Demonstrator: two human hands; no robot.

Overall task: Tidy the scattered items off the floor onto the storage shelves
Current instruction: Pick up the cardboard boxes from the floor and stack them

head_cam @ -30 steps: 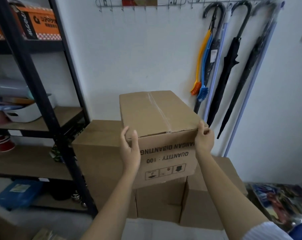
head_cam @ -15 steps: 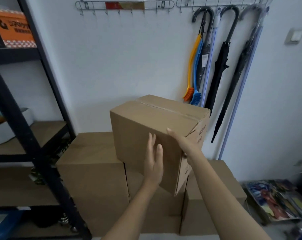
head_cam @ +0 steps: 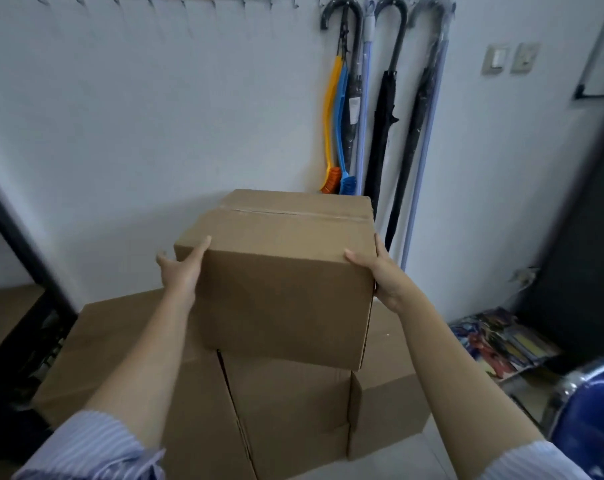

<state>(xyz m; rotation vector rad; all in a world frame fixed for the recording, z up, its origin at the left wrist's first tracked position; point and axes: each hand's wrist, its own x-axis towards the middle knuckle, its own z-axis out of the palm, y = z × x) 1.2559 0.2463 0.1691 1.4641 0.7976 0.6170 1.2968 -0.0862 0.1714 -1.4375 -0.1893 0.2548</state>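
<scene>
Above stacked boxes (head_cam: 134, 344), held taped box (head_cam: 280, 271) between both hands; left hand (head_cam: 179, 275) pressed flat, fingers straight, against left side; right hand (head_cam: 380, 271) gripped right edge, thumb over top; umbrellas (head_cam: 383, 133) hung behind.

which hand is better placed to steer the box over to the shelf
Left, though both carry it. The left hand presses the cardboard box's left side, the side nearer the black shelf frame at the left edge. The right hand holds the far side, toward the umbrellas.
</scene>
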